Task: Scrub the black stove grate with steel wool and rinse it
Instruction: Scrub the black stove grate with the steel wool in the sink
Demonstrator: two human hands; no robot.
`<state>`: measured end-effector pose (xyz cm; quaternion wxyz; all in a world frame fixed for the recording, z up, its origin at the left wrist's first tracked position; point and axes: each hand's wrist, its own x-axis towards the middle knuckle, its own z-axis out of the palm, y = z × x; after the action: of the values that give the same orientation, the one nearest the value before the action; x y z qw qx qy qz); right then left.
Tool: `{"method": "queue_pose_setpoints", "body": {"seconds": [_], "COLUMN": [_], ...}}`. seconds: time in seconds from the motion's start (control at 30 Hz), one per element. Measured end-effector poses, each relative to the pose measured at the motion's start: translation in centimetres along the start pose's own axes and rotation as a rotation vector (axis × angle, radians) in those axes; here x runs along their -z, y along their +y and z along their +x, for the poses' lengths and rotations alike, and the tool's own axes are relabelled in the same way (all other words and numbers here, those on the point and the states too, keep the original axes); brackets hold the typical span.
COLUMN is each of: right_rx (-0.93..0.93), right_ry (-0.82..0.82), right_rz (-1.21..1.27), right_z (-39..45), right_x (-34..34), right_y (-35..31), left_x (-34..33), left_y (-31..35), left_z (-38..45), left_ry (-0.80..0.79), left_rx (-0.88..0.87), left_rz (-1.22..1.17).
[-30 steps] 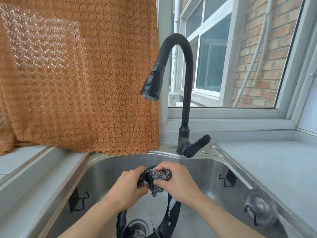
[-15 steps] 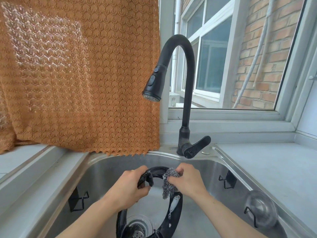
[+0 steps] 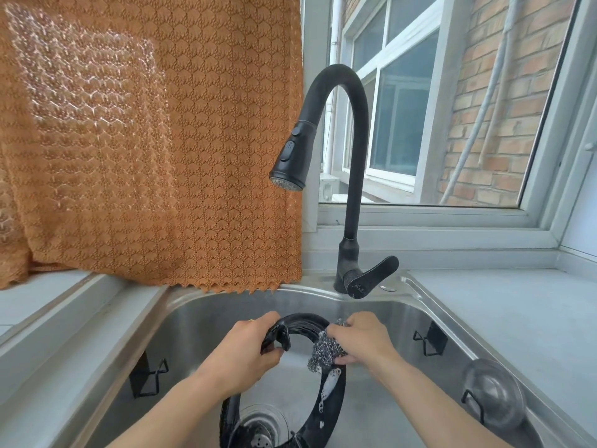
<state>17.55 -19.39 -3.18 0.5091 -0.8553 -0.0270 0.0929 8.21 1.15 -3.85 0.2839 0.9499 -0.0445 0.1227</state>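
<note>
Grate (image 3: 336,396) stands upright in the sink (image 3: 403,318), lower edge near the drain (image 3: 258,431); probably held up like this so the rim faces the scrubbing hand and dirt falls into the basin. Left hand (image 3: 248,354) grips the ring's upper left, fingers (image 3: 274,352) curled round it by an inner prong, likely to steady it against the rubbing. Right hand (image 3: 361,341) holds steel wool (image 3: 323,350) pinched against the ring's upper right, fingers clamped on the wad. Grate is a black round ring, matte and wet, with white suds streaked down its right side; the wool is a grey, wiry, shiny tangle that bunches loosely. Sink is brushed steel, smooth and curved. Black gooseneck faucet (image 3: 352,176) arches above with no water visible from the spray head; rinse looks not yet done. Orange knit curtain (image 3: 145,140) hangs on the left with a scalloped hem; grey tabletop (image 3: 500,318) lies to the right.
</note>
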Motion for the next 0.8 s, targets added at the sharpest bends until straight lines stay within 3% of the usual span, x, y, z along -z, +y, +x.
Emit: {"method": "queue_pose_setpoints", "body": {"seconds": [0.17,0.43,0.6,0.8], "right_rx": [0.348,0.815,0.845,0.657], "right_ry": [0.142,0.077,0.107,0.216], "right_rz": [-0.139,-0.214,-0.220,-0.276], "right_z": [-2.2,-3.3,-2.9,-1.6], "right_x": [-0.5,-2.4,-2.4,-1.1], "right_y": [-1.3,-1.7,-1.5,-0.9], "left_x": [-0.2,-0.2,-0.2,-0.1], "left_y": [-0.1,-0.6,-0.6,0.0], "left_z": [0.2,0.2,0.2,0.1], "left_ry": [0.009,0.031,0.031,0.043], "left_rx": [0.003,-0.023,-0.043,-0.059], "left_rz": [0.006,0.013,0.028,0.024]}}
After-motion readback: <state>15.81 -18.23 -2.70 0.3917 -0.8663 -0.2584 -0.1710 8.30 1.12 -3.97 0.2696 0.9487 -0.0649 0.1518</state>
